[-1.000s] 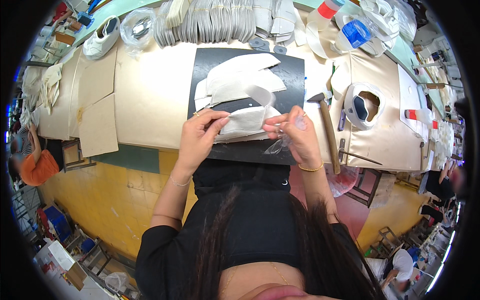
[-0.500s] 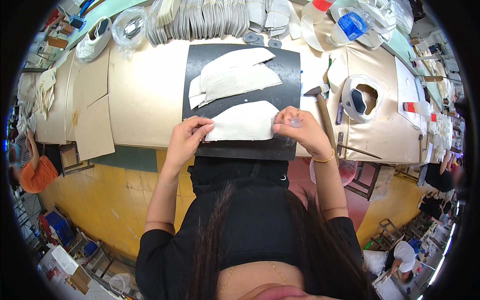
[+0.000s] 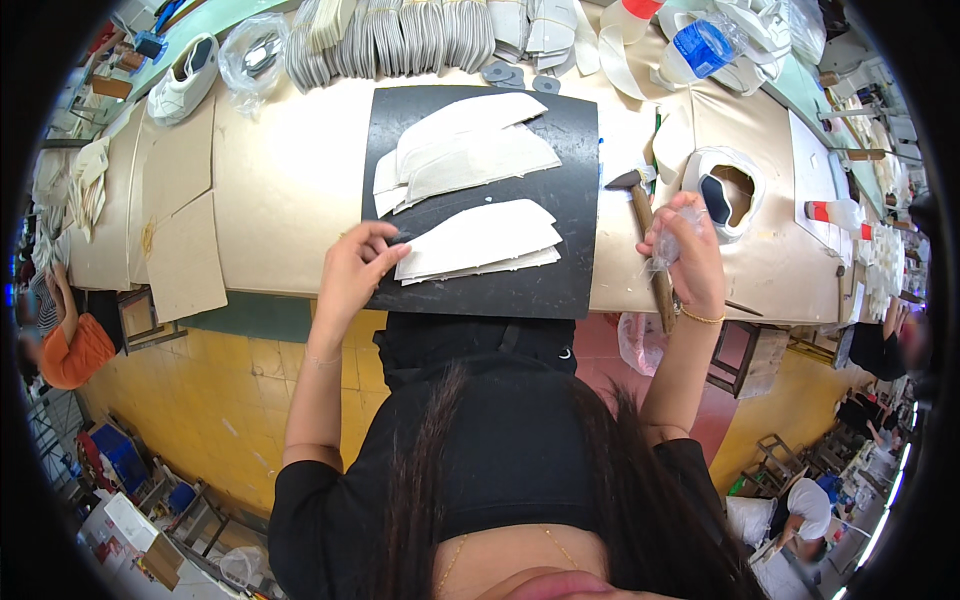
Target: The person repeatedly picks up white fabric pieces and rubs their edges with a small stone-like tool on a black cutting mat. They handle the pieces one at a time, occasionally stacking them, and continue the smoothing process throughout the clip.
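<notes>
My right hand [image 3: 700, 255] is raised over the right side of the table, its fingers curled around a crumpled piece of clear plastic [image 3: 680, 238]. My left hand [image 3: 352, 272] is at the left tip of a white curved fabric piece [image 3: 480, 238], with thumb and forefinger apart. That piece lies on similar pieces whose lower edges peek out beneath it. They rest on a black mat [image 3: 440, 298]. Farther up the mat, more off-white curved pieces [image 3: 485, 165] overlap in a loose pile.
A hammer [image 3: 645, 225] lies right of the mat, partly behind my right hand. Beyond it stands a white shoe upper [image 3: 740, 180]. Bundled grey pieces [image 3: 400, 40] line the back, beside a blue-labelled bottle [image 3: 695, 52]. Cardboard sheets [image 3: 185, 250] lie at the left.
My right hand has let go of the white piece and moved right and up with the clear plastic. The piece now lies on the others; my left hand has shifted slightly left and its grip has loosened.
</notes>
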{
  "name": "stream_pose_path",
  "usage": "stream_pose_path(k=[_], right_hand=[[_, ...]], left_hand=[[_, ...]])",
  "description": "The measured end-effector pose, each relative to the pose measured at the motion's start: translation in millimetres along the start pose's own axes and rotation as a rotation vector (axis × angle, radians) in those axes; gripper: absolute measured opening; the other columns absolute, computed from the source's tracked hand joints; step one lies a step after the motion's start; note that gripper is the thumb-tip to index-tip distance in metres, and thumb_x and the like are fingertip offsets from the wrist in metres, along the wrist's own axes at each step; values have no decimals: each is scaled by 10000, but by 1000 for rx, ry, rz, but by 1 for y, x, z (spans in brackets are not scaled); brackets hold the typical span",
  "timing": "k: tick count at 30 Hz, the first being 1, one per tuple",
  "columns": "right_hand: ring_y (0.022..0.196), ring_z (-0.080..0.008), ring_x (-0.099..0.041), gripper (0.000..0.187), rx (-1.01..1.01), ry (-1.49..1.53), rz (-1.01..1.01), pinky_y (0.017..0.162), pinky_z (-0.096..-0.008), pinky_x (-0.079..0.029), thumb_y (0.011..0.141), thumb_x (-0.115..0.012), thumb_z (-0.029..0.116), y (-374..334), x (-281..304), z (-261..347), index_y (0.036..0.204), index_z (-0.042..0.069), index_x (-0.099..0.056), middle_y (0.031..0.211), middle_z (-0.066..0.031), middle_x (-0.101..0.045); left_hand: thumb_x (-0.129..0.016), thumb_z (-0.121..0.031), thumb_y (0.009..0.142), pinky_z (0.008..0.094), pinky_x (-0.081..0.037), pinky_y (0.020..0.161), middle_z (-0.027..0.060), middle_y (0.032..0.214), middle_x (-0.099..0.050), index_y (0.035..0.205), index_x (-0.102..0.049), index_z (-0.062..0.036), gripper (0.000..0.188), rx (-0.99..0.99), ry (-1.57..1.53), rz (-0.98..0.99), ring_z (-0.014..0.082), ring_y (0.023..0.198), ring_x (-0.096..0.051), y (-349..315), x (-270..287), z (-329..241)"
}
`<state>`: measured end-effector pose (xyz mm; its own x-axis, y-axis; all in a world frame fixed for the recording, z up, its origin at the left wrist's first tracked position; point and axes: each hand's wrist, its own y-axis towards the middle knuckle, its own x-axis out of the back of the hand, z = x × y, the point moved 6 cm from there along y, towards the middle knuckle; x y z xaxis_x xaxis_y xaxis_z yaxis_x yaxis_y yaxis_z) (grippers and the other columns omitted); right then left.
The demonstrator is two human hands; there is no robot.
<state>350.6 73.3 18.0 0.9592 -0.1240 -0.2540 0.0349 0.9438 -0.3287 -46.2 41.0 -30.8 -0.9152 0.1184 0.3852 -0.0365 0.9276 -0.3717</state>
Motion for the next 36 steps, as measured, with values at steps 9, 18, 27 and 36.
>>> stream_pose_path(k=[9,18,27,36], right_hand=[[503,9,-375,157,-54,-300,154,424,-170,-286,887,-712,203,10,-87,-27,892,94,-600,670,87,-496],[542,-59,-542,187,-31,-580,359,492,-219,-434,889,-699,197,7,-167,-61,977,32,-689,720,1,-634],[532,-54,-534,173,20,-526,317,487,-208,-422,883,-707,171,13,-169,-74,894,-1,-687,733,-29,-678],[532,-47,-507,137,-33,-359,369,478,-193,-385,886,-692,169,9,-163,-76,881,37,-659,726,-3,-632]], left_hand=[[-834,-228,693,395,-459,790,126,936,-577,920,-588,-41,384,-478,437,-445,315,892,-558,44,-18,-44],[-679,-93,873,237,-502,638,51,819,-672,1005,-654,13,171,-235,-191,-90,78,731,-626,15,-36,-55],[-649,-42,852,293,-505,644,88,890,-654,1092,-703,-66,247,-540,73,-225,216,712,-630,-17,-41,-74],[-656,-82,867,272,-511,684,82,963,-689,1076,-706,-30,221,-406,-158,-45,169,757,-642,-7,-43,-61]])
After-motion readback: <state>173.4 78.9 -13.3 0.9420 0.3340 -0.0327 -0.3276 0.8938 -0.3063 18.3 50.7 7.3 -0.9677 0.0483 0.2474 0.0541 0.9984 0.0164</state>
